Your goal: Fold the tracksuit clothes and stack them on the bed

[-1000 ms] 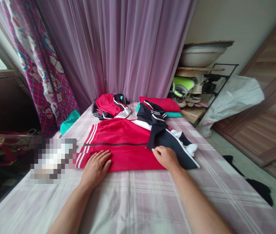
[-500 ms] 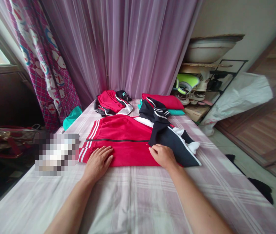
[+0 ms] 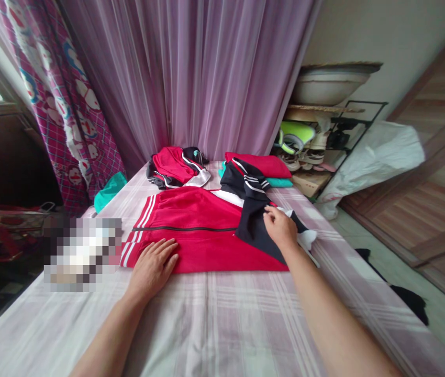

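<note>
A red jacket (image 3: pixel 195 209) with white-striped hem and black zipper lies on the plaid bedsheet (image 3: pixel 207 324), its black sleeve (image 3: pixel 256 222) folded over the right part. My left hand (image 3: pixel 154 267) rests flat on the jacket's near left corner, fingers spread. On the right, my right hand (image 3: pixel 280 225) is at the black sleeve, its fingers bent together; whether cloth is pinched between them is hard to see.
Behind the jacket lie a crumpled red and black garment (image 3: pixel 175 166) and a folded red and teal pile (image 3: pixel 265 164). A teal cloth (image 3: pixel 110 191) is at the left edge. A rack with shoes (image 3: pixel 312 157) stands right.
My right hand has moved from the jacket's near part up and right onto the black sleeve. My left hand stays flat on the jacket. The view has shifted slightly.
</note>
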A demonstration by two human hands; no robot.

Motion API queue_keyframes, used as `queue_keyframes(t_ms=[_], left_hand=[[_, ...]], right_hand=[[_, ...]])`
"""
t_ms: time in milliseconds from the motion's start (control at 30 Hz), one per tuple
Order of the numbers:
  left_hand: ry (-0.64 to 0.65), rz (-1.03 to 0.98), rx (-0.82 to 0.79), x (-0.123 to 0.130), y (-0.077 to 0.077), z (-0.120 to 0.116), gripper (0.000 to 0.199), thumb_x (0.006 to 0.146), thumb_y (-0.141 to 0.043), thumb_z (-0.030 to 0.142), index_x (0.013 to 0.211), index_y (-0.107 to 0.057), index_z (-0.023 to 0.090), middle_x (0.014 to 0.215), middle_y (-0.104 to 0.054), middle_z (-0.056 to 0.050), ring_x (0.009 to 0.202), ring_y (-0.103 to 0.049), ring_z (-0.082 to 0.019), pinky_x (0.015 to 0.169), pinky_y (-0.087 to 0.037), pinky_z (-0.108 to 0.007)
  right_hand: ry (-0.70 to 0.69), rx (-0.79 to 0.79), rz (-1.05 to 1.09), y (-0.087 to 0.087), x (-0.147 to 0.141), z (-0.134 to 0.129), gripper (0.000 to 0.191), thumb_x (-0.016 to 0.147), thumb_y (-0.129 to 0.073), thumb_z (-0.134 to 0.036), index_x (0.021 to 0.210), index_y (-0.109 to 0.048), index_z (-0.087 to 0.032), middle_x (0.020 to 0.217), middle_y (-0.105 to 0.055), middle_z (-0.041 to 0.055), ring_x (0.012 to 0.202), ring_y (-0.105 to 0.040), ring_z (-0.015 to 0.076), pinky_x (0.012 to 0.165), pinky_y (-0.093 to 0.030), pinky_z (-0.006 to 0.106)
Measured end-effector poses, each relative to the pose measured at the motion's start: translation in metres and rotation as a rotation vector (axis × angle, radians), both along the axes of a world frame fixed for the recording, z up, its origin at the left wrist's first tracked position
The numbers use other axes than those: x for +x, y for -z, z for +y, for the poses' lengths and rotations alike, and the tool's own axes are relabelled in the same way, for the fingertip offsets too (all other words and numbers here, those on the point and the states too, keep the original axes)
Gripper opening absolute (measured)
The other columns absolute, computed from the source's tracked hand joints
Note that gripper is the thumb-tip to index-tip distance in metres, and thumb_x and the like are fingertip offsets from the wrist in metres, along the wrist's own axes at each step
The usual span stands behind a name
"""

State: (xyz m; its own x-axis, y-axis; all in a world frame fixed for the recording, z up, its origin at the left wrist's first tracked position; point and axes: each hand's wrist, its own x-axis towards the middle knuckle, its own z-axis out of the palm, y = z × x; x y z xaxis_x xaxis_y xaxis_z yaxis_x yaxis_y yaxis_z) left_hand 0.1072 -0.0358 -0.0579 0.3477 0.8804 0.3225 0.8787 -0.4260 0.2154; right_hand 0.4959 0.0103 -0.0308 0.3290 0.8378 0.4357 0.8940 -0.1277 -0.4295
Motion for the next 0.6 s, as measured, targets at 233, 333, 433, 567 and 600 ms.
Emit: queue_keyframes(t_ms=[233,333,433,567,600], left_hand=[[0.011,-0.017,0.018,-0.002,0.002,0.001,0.046,0.097,-0.039,0.051,0.125,-0.068,0.027,0.130,-0.068,-0.006,0.127,-0.058,-0.028,0.108,-0.045,-0.050],[0.011,-0.013,0.023,-0.002,0.002,0.000,0.044,0.097,-0.041,0.050,0.125,-0.067,0.028,0.130,-0.068,-0.006,0.126,-0.059,-0.028,0.108,-0.046,-0.049],[0.011,-0.015,0.013,-0.002,0.001,-0.002,0.043,0.098,-0.042,0.049,0.126,-0.067,0.028,0.132,-0.067,-0.005,0.127,-0.058,-0.027,0.109,-0.045,-0.049],[0.016,-0.027,-0.002,-0.001,0.000,-0.002,0.043,0.098,-0.042,0.048,0.125,-0.067,0.028,0.131,-0.068,-0.006,0.126,-0.058,-0.027,0.107,-0.046,-0.049],[0.016,-0.031,-0.004,-0.001,0.000,-0.001,0.043,0.098,-0.042,0.049,0.124,-0.068,0.028,0.130,-0.068,-0.006,0.126,-0.059,-0.028,0.107,-0.047,-0.049]], right_hand=[[0.085,-0.082,-0.113,-0.031,0.000,0.074,0.053,0.084,-0.059,-0.029,0.137,-0.055,-0.021,0.118,-0.065,0.0163,0.102,-0.060,0.0297,0.080,-0.043,0.039],[0.090,-0.109,-0.197,-0.028,-0.003,0.093,0.040,0.081,-0.065,-0.029,0.121,-0.066,-0.021,0.127,-0.059,0.0179,0.112,-0.056,0.0332,0.088,-0.042,0.042],[0.057,-0.124,-0.164,-0.029,-0.006,0.107,0.016,0.084,-0.061,-0.027,0.094,-0.071,-0.019,0.113,-0.066,0.0157,0.107,-0.058,0.0313,0.088,-0.041,0.042],[-0.037,0.034,0.143,-0.052,-0.009,0.121,0.019,0.088,-0.056,-0.034,0.090,-0.066,-0.018,0.085,-0.070,0.0100,0.084,-0.063,0.0242,0.076,-0.044,0.034],[-0.108,0.097,0.243,-0.062,-0.011,0.121,0.021,0.087,-0.056,-0.036,0.089,-0.065,-0.018,0.083,-0.070,0.0083,0.081,-0.062,0.0223,0.073,-0.045,0.032]])
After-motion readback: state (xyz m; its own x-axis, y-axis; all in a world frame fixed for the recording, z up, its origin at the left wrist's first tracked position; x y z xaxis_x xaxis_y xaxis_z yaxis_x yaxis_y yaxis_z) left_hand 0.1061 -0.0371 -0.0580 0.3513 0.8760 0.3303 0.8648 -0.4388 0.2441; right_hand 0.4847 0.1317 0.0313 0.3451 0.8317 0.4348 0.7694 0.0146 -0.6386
